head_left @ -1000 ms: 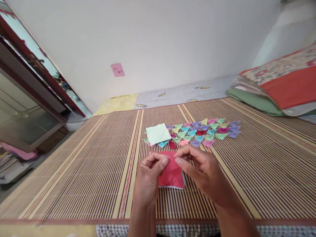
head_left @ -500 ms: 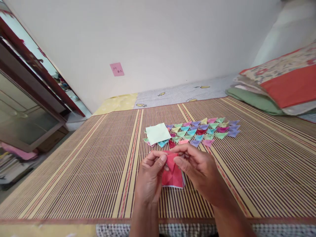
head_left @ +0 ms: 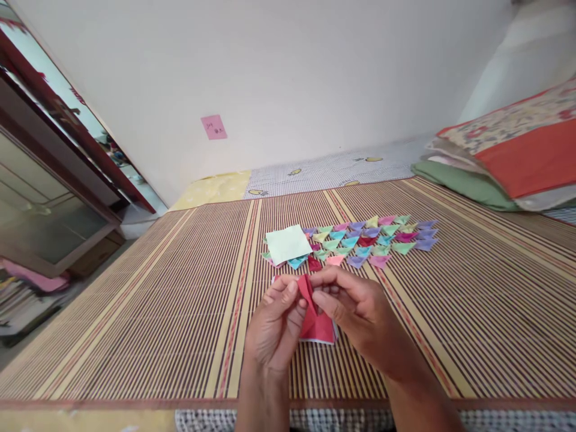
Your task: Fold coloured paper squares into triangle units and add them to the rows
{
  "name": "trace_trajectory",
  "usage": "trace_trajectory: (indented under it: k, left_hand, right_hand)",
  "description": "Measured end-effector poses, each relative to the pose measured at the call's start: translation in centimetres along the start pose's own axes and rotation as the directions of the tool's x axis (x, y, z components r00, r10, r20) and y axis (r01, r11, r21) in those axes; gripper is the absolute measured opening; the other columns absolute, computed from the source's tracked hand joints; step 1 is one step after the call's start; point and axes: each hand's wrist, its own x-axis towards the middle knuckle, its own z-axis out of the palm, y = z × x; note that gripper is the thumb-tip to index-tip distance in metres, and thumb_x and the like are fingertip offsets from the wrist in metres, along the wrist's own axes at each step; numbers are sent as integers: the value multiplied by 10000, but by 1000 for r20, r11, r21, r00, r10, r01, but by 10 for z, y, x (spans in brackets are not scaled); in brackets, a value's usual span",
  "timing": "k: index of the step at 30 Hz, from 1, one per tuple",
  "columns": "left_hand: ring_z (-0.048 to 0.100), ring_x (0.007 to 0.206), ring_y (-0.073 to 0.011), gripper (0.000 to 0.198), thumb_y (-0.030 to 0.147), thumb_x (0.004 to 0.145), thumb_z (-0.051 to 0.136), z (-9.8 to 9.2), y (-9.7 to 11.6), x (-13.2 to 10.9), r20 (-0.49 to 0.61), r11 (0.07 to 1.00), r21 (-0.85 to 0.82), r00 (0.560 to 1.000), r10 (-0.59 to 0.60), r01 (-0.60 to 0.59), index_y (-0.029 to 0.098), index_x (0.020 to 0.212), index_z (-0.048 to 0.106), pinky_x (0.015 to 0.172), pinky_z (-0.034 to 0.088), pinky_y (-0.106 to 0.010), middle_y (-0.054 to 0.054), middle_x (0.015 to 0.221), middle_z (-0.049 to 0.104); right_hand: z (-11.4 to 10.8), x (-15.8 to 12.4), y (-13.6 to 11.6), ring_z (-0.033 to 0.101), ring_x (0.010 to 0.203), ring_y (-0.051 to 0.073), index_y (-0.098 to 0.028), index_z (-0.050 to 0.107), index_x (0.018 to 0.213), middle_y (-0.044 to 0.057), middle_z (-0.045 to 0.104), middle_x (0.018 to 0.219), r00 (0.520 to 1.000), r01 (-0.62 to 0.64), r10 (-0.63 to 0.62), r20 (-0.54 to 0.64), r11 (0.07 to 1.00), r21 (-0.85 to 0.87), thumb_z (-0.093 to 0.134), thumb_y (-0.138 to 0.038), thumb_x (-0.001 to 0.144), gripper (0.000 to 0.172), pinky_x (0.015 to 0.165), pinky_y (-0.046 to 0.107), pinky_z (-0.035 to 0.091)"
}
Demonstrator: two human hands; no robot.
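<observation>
Between my hands is a small folded piece of red paper (head_left: 305,288), held above a stack of red paper sheets (head_left: 320,329) on the striped mat. My left hand (head_left: 275,321) pinches the folded paper between thumb and fingers from the left. On its right side, my right hand (head_left: 355,312) has thumb and fingers closed at the paper's edge; its fingertips are partly hidden. Just beyond my hands lie rows of small folded paper triangles (head_left: 366,241) in many colours. A pale green paper square (head_left: 288,243) rests over the left end of those rows.
The striped mat (head_left: 180,312) covers the bed. Folded bedding (head_left: 526,156) is piled at the far right, and a wall with a pink note (head_left: 213,127) rises behind. A cabinet (head_left: 40,192) stands beyond the left edge.
The folded red paper has turned from facing me flat to a narrower, tilted edge-on shape. Both hands have shifted only slightly; the triangles and the pale green square stay put.
</observation>
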Motion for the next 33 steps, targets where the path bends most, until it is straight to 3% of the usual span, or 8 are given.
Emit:
trace_trajectory:
  k: [5, 9, 19, 25, 30, 33]
  left_hand:
    - [696, 634, -65, 265, 197, 610, 1014, 4, 0, -3, -9, 996, 79, 999, 40, -39, 102, 767, 823, 643, 585, -114, -34, 744, 790]
    - [669, 636, -69, 267, 241, 621, 1008, 6, -4, -5, -15, 988, 140, 997, 75, -72, 123, 797, 845, 677, 580, -141, -34, 739, 789]
    - [757, 951, -274, 282, 346, 750, 917, 18, -6, -13, 21, 948, 301, 994, 104, -105, 133, 928, 868, 816, 622, -351, -135, 935, 823]
    - [775, 954, -277, 245, 248, 702, 929, 13, -5, -11, -21, 966, 221, 990, 141, -133, 154, 922, 873, 872, 613, -370, -123, 913, 838]
    - [787, 875, -251, 294, 273, 651, 964, 13, -7, -8, -68, 963, 235, 986, 153, -133, 166, 909, 873, 858, 613, -354, -101, 874, 843]
    - [788, 889, -259, 303, 281, 622, 979, 13, -9, -6, -72, 965, 225, 985, 156, -136, 170, 883, 871, 877, 611, -367, -94, 848, 842]
  right_hand:
    - [3, 1, -3, 688, 778, 158, -229, 738, 1029, -3, 726, 879, 981, 138, -166, -104, 962, -235, 597, -116, 951, 197, 731, 267, 555]
    - [2, 3, -2, 700, 917, 185, -270, 772, 1066, 13, 741, 964, 966, 211, -240, -92, 944, -253, 568, -82, 973, 293, 818, 314, 557]
    - [8, 5, 8, 660, 929, 183, -278, 782, 1006, 14, 683, 927, 939, 238, -294, -178, 929, -283, 555, -21, 966, 345, 833, 325, 535]
    - [11, 7, 7, 679, 954, 195, -260, 771, 947, 32, 694, 947, 962, 191, -230, -148, 952, -237, 508, -42, 978, 343, 843, 335, 552]
    - [16, 8, 10, 680, 865, 187, -247, 701, 874, 8, 695, 861, 934, 168, -218, -282, 967, -190, 573, -42, 923, 247, 806, 321, 551]
    - [20, 8, 11, 682, 860, 193, -241, 675, 814, 10, 683, 831, 917, 193, -257, -304, 955, -225, 543, -26, 911, 270, 799, 327, 554]
